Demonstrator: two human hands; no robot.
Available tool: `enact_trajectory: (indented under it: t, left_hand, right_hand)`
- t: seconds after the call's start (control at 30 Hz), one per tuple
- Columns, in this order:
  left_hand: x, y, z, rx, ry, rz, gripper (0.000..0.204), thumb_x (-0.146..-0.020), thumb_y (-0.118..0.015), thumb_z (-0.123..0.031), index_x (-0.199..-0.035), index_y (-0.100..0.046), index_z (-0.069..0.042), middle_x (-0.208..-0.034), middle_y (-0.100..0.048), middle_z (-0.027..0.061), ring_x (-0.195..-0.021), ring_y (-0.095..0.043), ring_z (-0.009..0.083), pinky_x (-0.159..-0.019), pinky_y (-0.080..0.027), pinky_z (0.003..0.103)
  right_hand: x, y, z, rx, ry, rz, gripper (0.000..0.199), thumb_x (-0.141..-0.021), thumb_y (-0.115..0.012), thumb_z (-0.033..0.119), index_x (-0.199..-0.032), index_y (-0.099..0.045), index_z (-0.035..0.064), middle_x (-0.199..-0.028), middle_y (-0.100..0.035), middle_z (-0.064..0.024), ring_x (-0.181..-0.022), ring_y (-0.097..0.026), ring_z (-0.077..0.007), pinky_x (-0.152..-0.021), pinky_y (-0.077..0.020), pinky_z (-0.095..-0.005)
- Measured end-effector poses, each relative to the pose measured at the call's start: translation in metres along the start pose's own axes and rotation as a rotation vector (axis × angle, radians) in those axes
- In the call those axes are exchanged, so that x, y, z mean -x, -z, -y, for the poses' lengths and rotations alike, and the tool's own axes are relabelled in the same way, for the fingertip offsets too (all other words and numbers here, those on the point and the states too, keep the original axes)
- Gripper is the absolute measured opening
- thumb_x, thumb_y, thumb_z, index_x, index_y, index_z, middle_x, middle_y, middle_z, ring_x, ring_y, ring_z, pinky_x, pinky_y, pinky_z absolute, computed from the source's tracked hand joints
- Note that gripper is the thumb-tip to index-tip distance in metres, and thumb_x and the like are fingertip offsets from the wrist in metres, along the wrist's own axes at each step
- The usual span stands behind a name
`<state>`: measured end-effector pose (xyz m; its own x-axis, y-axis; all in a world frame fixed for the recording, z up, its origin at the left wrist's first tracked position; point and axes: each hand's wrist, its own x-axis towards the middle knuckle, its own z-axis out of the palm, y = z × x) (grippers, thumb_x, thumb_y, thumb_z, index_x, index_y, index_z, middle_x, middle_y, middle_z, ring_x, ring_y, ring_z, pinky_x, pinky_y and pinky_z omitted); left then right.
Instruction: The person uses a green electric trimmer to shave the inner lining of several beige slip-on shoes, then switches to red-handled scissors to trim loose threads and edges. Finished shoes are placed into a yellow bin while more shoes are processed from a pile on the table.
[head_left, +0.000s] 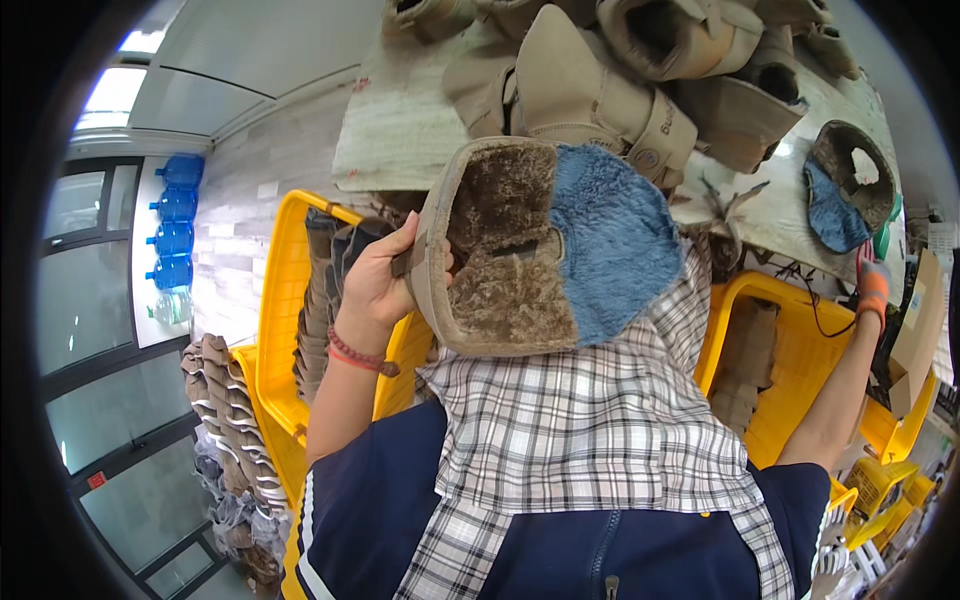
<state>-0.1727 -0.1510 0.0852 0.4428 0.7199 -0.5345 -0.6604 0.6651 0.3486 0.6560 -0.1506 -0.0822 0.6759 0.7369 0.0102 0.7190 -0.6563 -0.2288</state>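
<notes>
My left hand point(376, 275) grips the edge of a tan shoe upper point(432, 262) in front of my chest. Its fleecy lining faces me, dark brown point(500, 205) on the left and blue point(615, 245) on the right. A narrow slit runs through the brown part. At the right table edge is my right hand point(872, 282), in an orange and grey glove, its fingers stretching up beside a small green thing point(882, 243). Just above it lies another lined upper point(852, 188), brown and blue too. Whether those fingers hold anything is unclear.
Several tan shoe uppers point(590, 90) are piled on the worktable point(400, 130). Yellow crates point(275, 300) holding dark pieces stand left, and another yellow crate point(775, 370) stands right. Blue water jugs point(175, 205) line the far left wall. A cardboard box point(915, 335) sits by my right forearm.
</notes>
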Motion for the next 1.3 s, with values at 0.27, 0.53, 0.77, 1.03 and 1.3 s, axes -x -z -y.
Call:
enact_trajectory:
  t: [0.27,0.53,0.77,1.03,1.3]
  left_hand:
    - [-0.012,0.061,0.021,0.121,0.07,0.028,0.03,-0.098,-0.042,-0.026,-0.097,-0.049,0.003,-0.074,-0.042,0.0076,-0.062,-0.033,0.0149,-0.054,-0.031,0.027]
    - [-0.011,0.033,0.025,-0.013,-0.114,-0.137,0.029,-0.098,-0.043,-0.027,-0.1,-0.052,0.0,-0.076,-0.042,0.0063,-0.065,-0.036,0.0153,-0.055,-0.033,0.028]
    - [-0.012,0.02,0.033,-0.052,-0.159,-0.221,0.029,-0.098,-0.042,-0.029,-0.101,-0.053,-0.002,-0.073,-0.038,0.0042,-0.065,-0.034,0.0155,-0.058,-0.033,0.03]
    - [-0.016,0.028,0.032,-0.147,-0.189,-0.153,0.028,-0.099,-0.04,-0.028,-0.089,-0.049,-0.003,-0.07,-0.034,0.0012,-0.06,-0.029,0.013,-0.056,-0.026,0.027]
    - [-0.018,0.031,0.035,-0.193,-0.194,-0.18,0.03,-0.099,-0.04,-0.029,-0.084,-0.045,-0.004,-0.068,-0.033,0.0006,-0.058,-0.028,0.012,-0.053,-0.025,0.026]
  right_hand:
    - [0.238,0.075,0.103,-0.559,-0.188,-0.202,0.04,-0.081,-0.068,0.027,-0.108,-0.061,-0.0002,-0.095,-0.064,-0.0074,-0.082,-0.06,-0.0164,-0.073,-0.0475,-0.0283]
    - [0.358,0.125,0.379,-0.301,1.124,0.332,0.035,-0.071,-0.073,0.02,-0.098,-0.058,0.0055,-0.091,-0.058,-0.0099,-0.079,-0.057,-0.0256,-0.069,-0.0481,-0.034]
    - [0.37,0.096,0.446,0.146,1.36,0.49,0.029,-0.076,-0.065,0.03,-0.094,-0.066,0.0074,-0.09,-0.064,-0.0106,-0.084,-0.064,-0.0253,-0.071,-0.0509,-0.0345]
    - [0.381,0.097,0.461,0.417,1.304,0.621,0.034,-0.077,-0.065,0.035,-0.094,-0.065,0.005,-0.085,-0.064,-0.0106,-0.08,-0.064,-0.0243,-0.068,-0.0513,-0.0344]
    - [0.378,0.099,0.477,0.464,1.38,0.842,0.026,-0.072,-0.071,0.024,-0.092,-0.068,0.0075,-0.092,-0.066,-0.0103,-0.081,-0.066,-0.0248,-0.064,-0.0531,-0.0346]
